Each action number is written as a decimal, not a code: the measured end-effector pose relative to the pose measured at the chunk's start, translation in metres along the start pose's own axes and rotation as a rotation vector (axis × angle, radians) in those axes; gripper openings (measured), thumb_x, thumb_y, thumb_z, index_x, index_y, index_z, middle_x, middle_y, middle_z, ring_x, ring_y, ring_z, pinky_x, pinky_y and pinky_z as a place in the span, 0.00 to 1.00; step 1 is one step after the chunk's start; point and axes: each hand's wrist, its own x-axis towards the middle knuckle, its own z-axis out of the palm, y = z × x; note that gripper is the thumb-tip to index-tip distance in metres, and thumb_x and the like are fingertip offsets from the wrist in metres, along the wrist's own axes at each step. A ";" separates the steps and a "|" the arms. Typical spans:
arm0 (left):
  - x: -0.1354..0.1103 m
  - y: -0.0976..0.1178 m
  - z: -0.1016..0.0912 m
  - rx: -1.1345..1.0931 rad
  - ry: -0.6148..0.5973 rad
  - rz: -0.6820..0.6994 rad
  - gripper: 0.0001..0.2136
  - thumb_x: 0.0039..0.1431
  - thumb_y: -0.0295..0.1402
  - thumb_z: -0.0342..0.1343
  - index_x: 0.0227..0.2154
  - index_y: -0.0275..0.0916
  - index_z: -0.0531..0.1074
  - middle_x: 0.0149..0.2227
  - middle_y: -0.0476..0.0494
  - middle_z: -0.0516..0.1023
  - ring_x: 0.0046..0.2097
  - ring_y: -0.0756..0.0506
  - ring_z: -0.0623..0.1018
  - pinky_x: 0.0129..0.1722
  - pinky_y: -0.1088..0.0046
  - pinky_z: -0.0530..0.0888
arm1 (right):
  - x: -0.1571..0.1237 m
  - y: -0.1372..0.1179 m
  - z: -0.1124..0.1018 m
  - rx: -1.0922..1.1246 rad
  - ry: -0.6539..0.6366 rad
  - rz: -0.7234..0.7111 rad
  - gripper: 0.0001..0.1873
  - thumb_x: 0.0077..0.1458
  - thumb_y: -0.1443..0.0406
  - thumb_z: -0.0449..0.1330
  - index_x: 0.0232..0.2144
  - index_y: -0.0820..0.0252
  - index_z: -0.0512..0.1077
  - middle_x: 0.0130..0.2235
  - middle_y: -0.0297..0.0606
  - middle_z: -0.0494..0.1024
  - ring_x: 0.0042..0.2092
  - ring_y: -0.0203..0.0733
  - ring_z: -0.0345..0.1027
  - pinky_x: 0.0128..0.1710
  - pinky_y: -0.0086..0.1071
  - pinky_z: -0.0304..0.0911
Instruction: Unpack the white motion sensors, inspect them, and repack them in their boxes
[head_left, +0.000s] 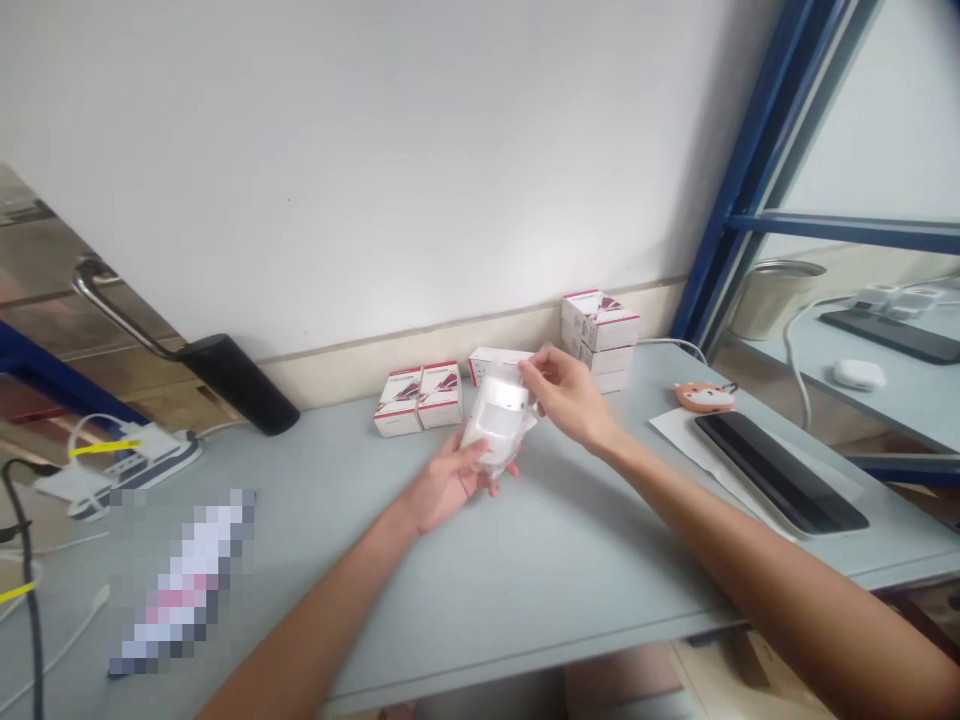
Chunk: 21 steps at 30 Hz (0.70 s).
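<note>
Midway, the white sensor (496, 425), unboxed yet seemingly still bagged, hangs above the table (525, 580) centre, left hand (450, 482) closed round its base from 7 o'clock, right hand (570, 400) pinching its top from 1 o'clock; cartons (418, 398) stand at 12 o'clock.

Six red-and-white cartons (440, 395) sitting by the wall; one white sensor unit (495, 425) being held; one power strip (127, 462) and one orange fox-shaped case (705, 397) lying out.

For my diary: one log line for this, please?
left hand: holding white plastic device | right hand: pinching its top | surface: grey table
</note>
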 end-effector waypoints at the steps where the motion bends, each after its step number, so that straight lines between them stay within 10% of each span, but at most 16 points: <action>1: 0.000 -0.002 -0.003 -0.049 -0.006 -0.011 0.23 0.61 0.40 0.66 0.55 0.36 0.71 0.52 0.30 0.80 0.43 0.39 0.83 0.30 0.71 0.72 | 0.001 -0.001 -0.002 0.036 0.008 0.004 0.19 0.62 0.48 0.63 0.32 0.56 0.69 0.28 0.32 0.74 0.27 0.37 0.68 0.24 0.30 0.63; 10: 0.003 -0.008 -0.009 -0.202 -0.032 -0.036 0.24 0.62 0.37 0.67 0.58 0.42 0.69 0.51 0.36 0.81 0.46 0.38 0.85 0.48 0.62 0.74 | -0.001 -0.012 -0.004 0.324 -0.106 0.038 0.23 0.58 0.45 0.67 0.32 0.56 0.68 0.28 0.29 0.72 0.25 0.34 0.66 0.25 0.31 0.68; 21: 0.005 -0.013 -0.011 -0.158 0.041 0.001 0.22 0.59 0.29 0.69 0.56 0.40 0.72 0.53 0.35 0.82 0.49 0.37 0.84 0.56 0.57 0.73 | 0.031 -0.045 0.008 0.007 -0.029 -0.176 0.20 0.65 0.46 0.61 0.35 0.55 0.67 0.29 0.32 0.74 0.22 0.33 0.64 0.21 0.29 0.61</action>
